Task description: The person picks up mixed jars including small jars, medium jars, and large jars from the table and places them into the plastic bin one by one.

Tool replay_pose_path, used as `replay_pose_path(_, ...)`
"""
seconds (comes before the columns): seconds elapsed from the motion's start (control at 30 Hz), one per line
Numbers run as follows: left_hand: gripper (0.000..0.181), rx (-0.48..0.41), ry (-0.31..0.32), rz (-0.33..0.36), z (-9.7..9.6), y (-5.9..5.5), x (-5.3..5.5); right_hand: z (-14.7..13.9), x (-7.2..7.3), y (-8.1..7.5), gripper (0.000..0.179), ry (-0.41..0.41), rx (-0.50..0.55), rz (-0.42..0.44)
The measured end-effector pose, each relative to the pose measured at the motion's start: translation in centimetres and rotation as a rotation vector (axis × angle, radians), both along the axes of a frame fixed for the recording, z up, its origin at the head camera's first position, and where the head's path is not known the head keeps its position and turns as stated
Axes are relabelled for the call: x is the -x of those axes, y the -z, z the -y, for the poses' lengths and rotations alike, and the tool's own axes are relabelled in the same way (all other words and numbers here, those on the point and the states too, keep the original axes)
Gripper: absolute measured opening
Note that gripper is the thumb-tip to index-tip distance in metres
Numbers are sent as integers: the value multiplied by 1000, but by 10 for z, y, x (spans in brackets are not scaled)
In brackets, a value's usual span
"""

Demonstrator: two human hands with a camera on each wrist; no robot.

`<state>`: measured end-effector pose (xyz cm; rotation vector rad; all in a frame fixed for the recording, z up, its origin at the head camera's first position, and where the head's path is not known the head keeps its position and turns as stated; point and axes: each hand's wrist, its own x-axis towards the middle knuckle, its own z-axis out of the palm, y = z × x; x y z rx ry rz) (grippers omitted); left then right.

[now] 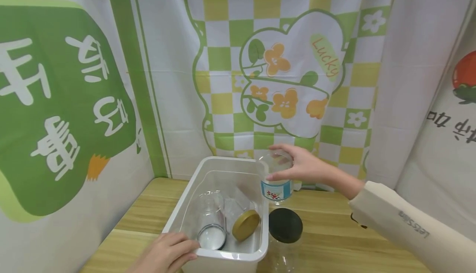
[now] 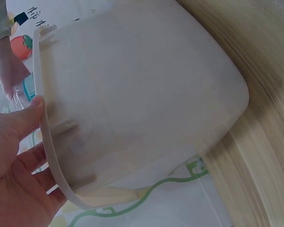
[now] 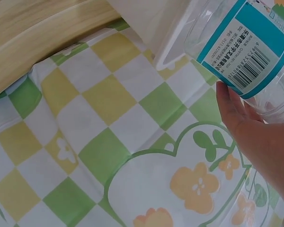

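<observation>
A clear plastic jar with a blue label is held in my right hand, above the table at the right rim of a white plastic bin. The right wrist view shows the jar's label with a barcode, and fingers against its side. My left hand grips the bin's near rim, thumb on one side and fingers on the other in the left wrist view. Inside the bin lie a clear jar and another clear jar with a gold lid.
A clear jar with a black lid stands on the wooden table, just right of the bin. Behind the table hangs a green and yellow checkered cloth. Printed cloth also covers the left side.
</observation>
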<state>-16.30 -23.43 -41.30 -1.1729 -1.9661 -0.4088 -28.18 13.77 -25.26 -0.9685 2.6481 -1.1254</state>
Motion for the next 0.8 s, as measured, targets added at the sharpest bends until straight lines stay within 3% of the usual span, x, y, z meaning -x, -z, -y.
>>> replay_pose_path(0.47, 34, 3, 44, -4, 0, 0, 3, 19, 12, -3, 88, 12, -54, -29)
replay_pose_path(0.8, 34, -6, 49, -17, 0, -1, 3, 38, 18, -7, 88, -37, -68, -15)
